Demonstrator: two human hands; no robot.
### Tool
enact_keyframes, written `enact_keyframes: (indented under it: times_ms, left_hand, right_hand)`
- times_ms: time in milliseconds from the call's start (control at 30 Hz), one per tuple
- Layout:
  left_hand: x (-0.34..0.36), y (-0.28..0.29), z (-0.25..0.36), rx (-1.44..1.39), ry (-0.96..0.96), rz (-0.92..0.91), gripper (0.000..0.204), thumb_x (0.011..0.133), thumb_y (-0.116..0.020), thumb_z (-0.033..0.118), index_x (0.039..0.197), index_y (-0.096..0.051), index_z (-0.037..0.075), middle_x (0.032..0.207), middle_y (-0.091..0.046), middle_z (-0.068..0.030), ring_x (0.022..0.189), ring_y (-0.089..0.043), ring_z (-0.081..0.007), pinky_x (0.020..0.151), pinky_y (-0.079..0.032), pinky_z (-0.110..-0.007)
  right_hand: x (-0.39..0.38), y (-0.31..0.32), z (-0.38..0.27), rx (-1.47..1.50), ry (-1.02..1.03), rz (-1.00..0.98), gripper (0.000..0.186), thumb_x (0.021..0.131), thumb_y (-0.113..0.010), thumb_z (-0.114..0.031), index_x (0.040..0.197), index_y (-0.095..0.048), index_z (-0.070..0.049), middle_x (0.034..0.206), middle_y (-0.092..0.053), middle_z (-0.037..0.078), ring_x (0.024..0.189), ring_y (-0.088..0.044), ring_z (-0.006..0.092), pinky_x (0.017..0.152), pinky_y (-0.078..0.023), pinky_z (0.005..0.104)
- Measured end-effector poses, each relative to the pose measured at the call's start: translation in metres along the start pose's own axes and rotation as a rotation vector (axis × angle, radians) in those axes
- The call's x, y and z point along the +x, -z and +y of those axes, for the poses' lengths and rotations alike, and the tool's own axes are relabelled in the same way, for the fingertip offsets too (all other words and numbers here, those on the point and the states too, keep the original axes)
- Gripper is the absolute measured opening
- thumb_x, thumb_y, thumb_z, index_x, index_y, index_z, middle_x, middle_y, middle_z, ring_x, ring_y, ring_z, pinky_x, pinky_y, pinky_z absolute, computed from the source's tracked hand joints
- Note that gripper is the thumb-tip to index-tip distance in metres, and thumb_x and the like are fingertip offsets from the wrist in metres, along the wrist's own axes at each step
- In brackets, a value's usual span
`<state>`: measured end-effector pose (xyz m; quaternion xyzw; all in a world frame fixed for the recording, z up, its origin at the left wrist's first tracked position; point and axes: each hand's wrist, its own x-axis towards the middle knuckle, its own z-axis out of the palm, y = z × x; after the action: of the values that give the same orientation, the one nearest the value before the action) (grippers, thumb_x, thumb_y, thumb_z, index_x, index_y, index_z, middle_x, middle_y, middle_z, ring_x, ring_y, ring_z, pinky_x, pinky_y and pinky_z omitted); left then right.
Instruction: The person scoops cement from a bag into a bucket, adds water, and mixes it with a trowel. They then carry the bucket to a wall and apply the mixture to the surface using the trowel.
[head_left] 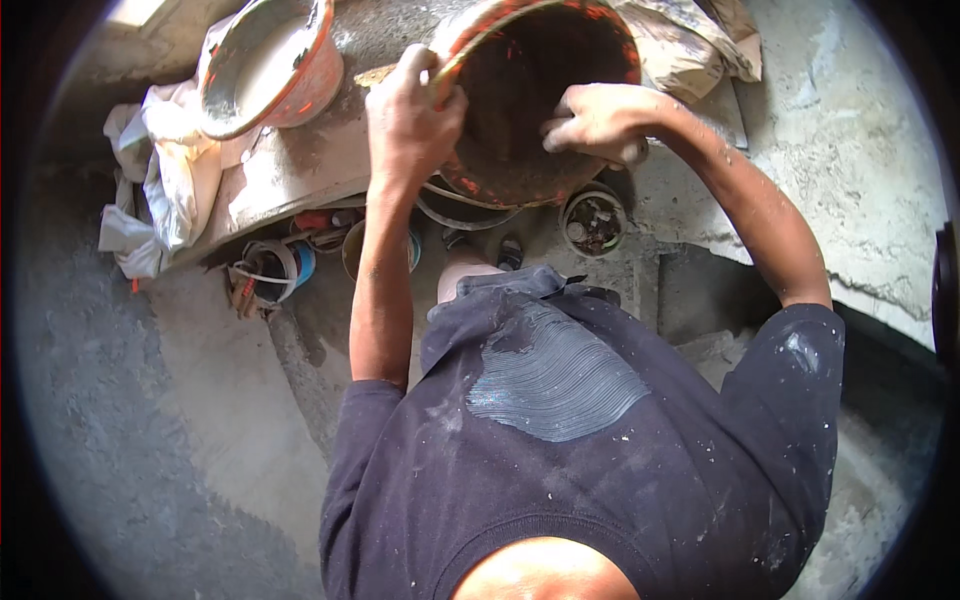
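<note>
A large orange-red bucket (pixel 480 186), smeared with grey, is tipped so its dark mouth faces me. My left hand (pixel 415 125) is closed on its left rim. A short piece that looks like wood (pixel 376 75) sticks out beside those fingers; whether the hand holds it too, I cannot tell. Over the right side of the bucket's mouth is my right hand (pixel 605 125), its fingers curled inward. What those fingers hold, if anything, is lost in the shadow. The bottom of the bucket is too dark to make out.
Another orange bucket (pixel 315 92) with pale contents stands on the ledge at the left, by white sacks (pixel 180 165). Below are a small blue-and-white pail (pixel 297 265) and a round container of debris (pixel 594 222). A crumpled brown paper bag (pixel 690 45) lies at the upper right.
</note>
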<state>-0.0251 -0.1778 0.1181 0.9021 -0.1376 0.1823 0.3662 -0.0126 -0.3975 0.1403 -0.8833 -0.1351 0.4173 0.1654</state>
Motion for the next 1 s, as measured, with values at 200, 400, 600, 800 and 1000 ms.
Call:
enact_keyframes:
  times_ms: [200,400,600,800,1000]
  left_hand:
    - [-0.003,0.015,-0.021,-0.014,0.135,0.014,0.027,0.073,-0.068,0.017,0.090,-0.053,0.003,0.071,-0.058,-0.0122,0.062,-0.056,-0.0186,0.063,-0.047,-0.032]
    - [-0.002,0.016,-0.024,-0.044,0.148,-0.016,0.028,0.073,-0.069,0.017,0.091,-0.053,0.003,0.071,-0.058,-0.0103,0.064,-0.054,-0.0149,0.066,-0.046,-0.030]
    - [-0.001,0.015,-0.019,-0.062,0.105,-0.004,0.025,0.070,-0.067,0.013,0.085,-0.050,0.002,0.070,-0.056,-0.0172,0.064,-0.057,-0.0303,0.066,-0.047,-0.036]
    - [-0.003,0.015,-0.023,-0.016,0.079,0.021,0.027,0.073,-0.068,0.016,0.091,-0.053,0.004,0.070,-0.058,-0.0121,0.060,-0.054,-0.0194,0.064,-0.047,-0.031]
    - [-0.008,0.009,-0.010,-0.050,0.035,-0.010,0.024,0.073,-0.066,0.014,0.087,-0.051,0.003,0.067,-0.054,-0.0149,0.058,-0.051,-0.0280,0.062,-0.046,-0.033]
  right_hand:
    - [0.014,-0.030,0.037,1.362,-0.022,-0.362,0.042,0.088,-0.051,-0.045,0.103,-0.056,-0.006,0.060,-0.048,0.000,0.037,-0.039,0.0043,0.029,-0.032,0.0166]
    - [-0.030,-0.016,0.040,0.977,-0.150,-0.105,0.040,0.088,-0.050,-0.044,0.095,-0.056,-0.005,0.055,-0.050,0.001,0.038,-0.046,0.0070,0.028,-0.033,0.0194]
    - [-0.003,-0.007,0.032,0.521,-0.155,0.238,0.043,0.090,-0.044,-0.044,0.073,-0.046,-0.005,0.054,-0.048,0.005,0.041,-0.051,0.0150,0.033,-0.042,0.0291]
    - [0.001,-0.024,0.018,0.262,-0.156,-0.065,0.052,0.090,-0.041,-0.046,0.063,-0.047,-0.002,0.054,-0.052,0.010,0.047,-0.056,0.0202,0.048,-0.048,0.0347]
    - [-0.020,0.000,0.025,-0.434,-0.059,0.397,0.040,0.085,-0.049,-0.040,0.090,-0.059,-0.001,0.075,-0.059,0.016,0.079,-0.061,0.0263,0.073,-0.048,0.0381]
